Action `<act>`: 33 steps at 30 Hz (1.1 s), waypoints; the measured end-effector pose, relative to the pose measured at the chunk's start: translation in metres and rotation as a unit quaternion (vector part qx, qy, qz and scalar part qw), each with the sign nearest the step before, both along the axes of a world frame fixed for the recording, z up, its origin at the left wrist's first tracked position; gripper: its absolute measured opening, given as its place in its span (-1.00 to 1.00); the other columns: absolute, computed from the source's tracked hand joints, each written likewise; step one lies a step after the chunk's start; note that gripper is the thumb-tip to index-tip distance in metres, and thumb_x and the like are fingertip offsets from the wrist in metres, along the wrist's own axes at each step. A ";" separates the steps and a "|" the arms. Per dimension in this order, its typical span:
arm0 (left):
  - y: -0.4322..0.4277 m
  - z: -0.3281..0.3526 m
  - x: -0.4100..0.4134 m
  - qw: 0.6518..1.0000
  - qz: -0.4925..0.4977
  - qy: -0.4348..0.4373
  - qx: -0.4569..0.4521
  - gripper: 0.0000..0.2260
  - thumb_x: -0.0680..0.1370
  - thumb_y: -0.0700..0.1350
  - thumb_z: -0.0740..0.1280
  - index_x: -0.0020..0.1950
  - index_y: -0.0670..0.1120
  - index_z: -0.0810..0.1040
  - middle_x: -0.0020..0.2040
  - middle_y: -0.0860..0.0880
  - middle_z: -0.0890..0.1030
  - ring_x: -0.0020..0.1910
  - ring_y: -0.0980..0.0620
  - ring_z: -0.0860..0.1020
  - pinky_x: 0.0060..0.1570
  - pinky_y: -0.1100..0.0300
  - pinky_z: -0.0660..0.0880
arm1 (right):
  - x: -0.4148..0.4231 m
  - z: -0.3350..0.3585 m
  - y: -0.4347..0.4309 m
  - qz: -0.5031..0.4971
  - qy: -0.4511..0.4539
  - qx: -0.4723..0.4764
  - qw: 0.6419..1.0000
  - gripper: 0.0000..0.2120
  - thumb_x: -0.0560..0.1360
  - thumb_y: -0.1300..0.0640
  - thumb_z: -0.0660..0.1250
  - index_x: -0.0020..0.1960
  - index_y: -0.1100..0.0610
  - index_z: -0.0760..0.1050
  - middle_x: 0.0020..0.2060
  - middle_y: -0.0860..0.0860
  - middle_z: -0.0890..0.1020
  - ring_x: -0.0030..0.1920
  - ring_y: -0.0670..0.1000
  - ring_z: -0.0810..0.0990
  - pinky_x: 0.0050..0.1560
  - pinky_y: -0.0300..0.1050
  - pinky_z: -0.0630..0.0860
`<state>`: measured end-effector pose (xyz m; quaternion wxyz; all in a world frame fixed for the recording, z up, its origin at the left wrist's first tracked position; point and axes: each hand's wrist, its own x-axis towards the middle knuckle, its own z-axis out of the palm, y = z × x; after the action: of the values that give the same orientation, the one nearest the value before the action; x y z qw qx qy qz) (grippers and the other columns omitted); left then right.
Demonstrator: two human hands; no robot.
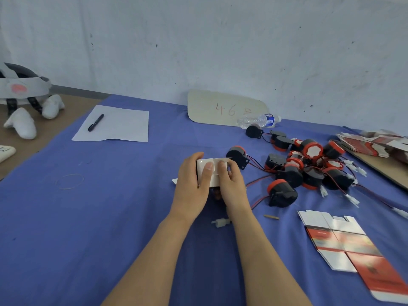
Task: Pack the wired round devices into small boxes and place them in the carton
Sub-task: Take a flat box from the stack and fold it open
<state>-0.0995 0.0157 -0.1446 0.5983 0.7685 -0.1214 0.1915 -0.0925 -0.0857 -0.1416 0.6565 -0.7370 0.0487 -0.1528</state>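
Note:
Both hands hold a small white box (212, 171) just above the blue cloth (88, 217) at the centre. My left hand (192, 184) grips its left side, thumb on the top flap. My right hand (231, 186) grips the right side, thumb pressing the same flap. A white plug (219, 222) on a wire lies below the box, near my right wrist. A pile of several black and red round wired devices (309, 168) lies to the right. One more device (238, 156) sits just beyond my right hand. Flat unfolded box blanks (344, 241) lie at the lower right.
A sheet of paper (119, 125) with a black pen (95, 122) lies at the back left. A cardboard sign (223, 108) and a plastic bottle (259, 121) sit near the wall. More flat blanks (375, 144) are stacked at the far right. A rubber band (69, 181) lies at the left.

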 end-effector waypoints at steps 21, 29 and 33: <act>0.006 0.005 0.004 0.989 0.009 0.057 -0.139 -0.66 0.62 -0.24 0.05 0.33 0.00 0.42 0.33 0.04 0.42 0.27 0.07 0.40 0.18 0.33 0.38 | -0.006 0.013 -0.005 0.136 0.099 0.125 0.978 -0.71 0.51 -0.12 0.26 0.15 -0.01 0.49 0.00 0.06 0.56 -0.13 0.06 0.60 -0.23 -0.11 0.56; 0.008 0.010 0.008 0.979 0.000 0.099 -0.178 -0.74 0.64 -0.10 0.12 0.32 0.07 0.38 0.32 0.06 0.40 0.10 0.22 0.43 -0.04 0.39 0.36 | -0.006 0.008 -0.002 0.145 0.024 0.064 0.987 -0.76 0.60 0.06 0.24 0.25 -0.12 0.46 -0.03 -0.01 0.62 -0.19 -0.14 0.63 -0.24 -0.24 0.57; 0.009 0.001 0.007 0.995 -0.003 0.075 -0.071 -0.57 0.58 -0.20 0.20 0.43 0.06 0.25 0.39 0.09 0.32 0.26 0.10 0.38 -0.04 0.51 0.37 | -0.002 0.003 -0.001 0.086 -0.009 0.004 0.996 -0.76 0.62 0.11 0.20 0.26 -0.06 0.43 -0.05 0.14 0.59 -0.35 -0.10 0.59 -0.36 -0.22 0.55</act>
<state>-0.0923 0.0243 -0.1434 0.6592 0.7361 -0.0645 0.1395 -0.0943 -0.0866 -0.1381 0.6709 -0.7342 -0.0203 -0.1021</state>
